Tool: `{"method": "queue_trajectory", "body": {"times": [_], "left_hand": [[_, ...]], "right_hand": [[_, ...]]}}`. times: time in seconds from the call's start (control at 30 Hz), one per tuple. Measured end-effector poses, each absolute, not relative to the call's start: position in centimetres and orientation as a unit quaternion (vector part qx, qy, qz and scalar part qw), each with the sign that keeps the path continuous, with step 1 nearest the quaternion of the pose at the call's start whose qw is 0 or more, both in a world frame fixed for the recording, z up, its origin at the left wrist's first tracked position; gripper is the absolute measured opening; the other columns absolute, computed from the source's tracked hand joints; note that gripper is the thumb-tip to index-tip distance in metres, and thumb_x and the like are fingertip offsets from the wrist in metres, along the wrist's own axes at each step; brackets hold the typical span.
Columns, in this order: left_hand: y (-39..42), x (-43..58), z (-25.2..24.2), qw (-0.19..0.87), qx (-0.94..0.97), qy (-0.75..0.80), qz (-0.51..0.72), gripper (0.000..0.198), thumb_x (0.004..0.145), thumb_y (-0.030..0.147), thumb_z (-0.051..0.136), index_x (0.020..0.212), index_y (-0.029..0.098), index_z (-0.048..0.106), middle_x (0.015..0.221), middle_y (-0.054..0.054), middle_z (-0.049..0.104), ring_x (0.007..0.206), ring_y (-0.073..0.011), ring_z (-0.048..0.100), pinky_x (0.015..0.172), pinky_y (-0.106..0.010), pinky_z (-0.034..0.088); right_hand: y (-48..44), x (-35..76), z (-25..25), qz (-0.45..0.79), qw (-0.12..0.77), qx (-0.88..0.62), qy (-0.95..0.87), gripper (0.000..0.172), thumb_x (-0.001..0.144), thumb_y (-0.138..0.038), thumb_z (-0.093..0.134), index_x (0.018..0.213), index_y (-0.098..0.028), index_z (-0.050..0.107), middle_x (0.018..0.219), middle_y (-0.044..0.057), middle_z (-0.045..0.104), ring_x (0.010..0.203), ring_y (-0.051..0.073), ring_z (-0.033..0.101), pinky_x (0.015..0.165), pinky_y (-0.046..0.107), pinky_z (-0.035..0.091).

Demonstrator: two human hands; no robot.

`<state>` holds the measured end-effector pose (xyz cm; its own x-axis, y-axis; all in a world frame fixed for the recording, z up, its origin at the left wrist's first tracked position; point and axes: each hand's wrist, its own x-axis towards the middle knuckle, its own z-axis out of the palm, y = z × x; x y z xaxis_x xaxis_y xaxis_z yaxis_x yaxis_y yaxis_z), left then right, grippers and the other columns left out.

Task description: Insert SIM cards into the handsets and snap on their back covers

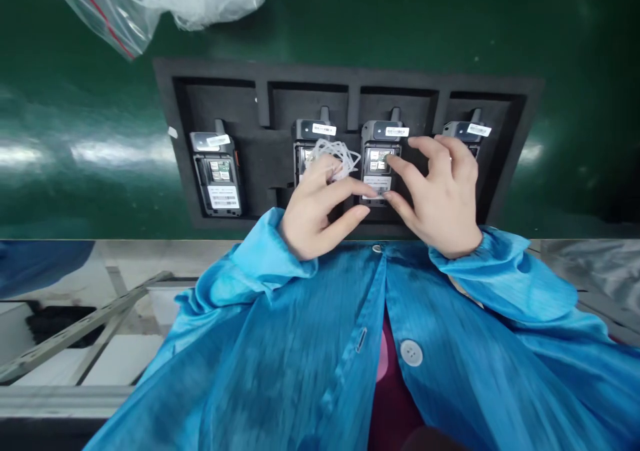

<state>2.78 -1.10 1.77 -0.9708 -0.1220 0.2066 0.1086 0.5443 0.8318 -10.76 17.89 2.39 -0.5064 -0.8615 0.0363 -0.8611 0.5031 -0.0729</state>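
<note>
Blue coat (300, 344) fills my view below both hands. I have the left hand (323, 204) curled around tangled white strips (349, 157) and the right hand (435, 187) spread, gripping nothing I can see, its index fingertip at the card slots (376, 158) of a phone (376, 171) just left of its palm. I judge 2 risks: loose loops snagging the neighbouring phone (307, 132) beneath the left hand, or too hard a fingertip press bending a slot's thin metal.
</note>
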Motion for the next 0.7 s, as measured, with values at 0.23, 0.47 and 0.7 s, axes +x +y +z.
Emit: {"method": "queue_trajectory", "body": {"times": [0.23,0.47,0.7], "left_hand": [[-0.7,4.1,0.9,0.109,-0.037,-0.456,-0.883,0.033,0.095,0.040,0.045,0.073,0.016,0.053,0.067,-0.003,0.044,0.074,-0.0165,0.042,0.071,-0.033,0.033],[-0.6,4.9,0.8,0.083,-0.039,-0.406,-0.909,0.034,0.095,0.040,0.045,0.072,0.016,0.051,0.069,-0.003,0.042,0.074,-0.0158,0.041,0.071,-0.033,0.031],[-0.8,5.5,0.6,0.086,-0.007,-0.400,-0.912,0.031,0.095,0.041,0.048,0.082,0.016,0.058,0.077,-0.004,0.047,0.076,-0.0157,0.044,0.073,-0.033,0.035]], "right_hand": [[15.7,-9.3,5.0,-0.267,-0.004,-0.490,0.830,0.026,0.089,-0.034,0.062,0.112,-0.024,0.066,0.120,0.006,0.060,0.114,0.026,0.052,0.103,0.046,0.039],[13.3,-7.8,6.8,-0.339,0.036,-0.536,0.772,0.020,0.086,-0.028,0.066,0.104,-0.021,0.065,0.105,0.004,0.065,0.104,0.021,0.058,0.092,0.042,0.043],[12.6,-7.7,7.2,-0.240,0.027,-0.586,0.773,0.006,0.089,-0.023,0.066,0.094,-0.023,0.065,0.093,0.001,0.066,0.091,0.021,0.055,0.079,0.041,0.041]]}}
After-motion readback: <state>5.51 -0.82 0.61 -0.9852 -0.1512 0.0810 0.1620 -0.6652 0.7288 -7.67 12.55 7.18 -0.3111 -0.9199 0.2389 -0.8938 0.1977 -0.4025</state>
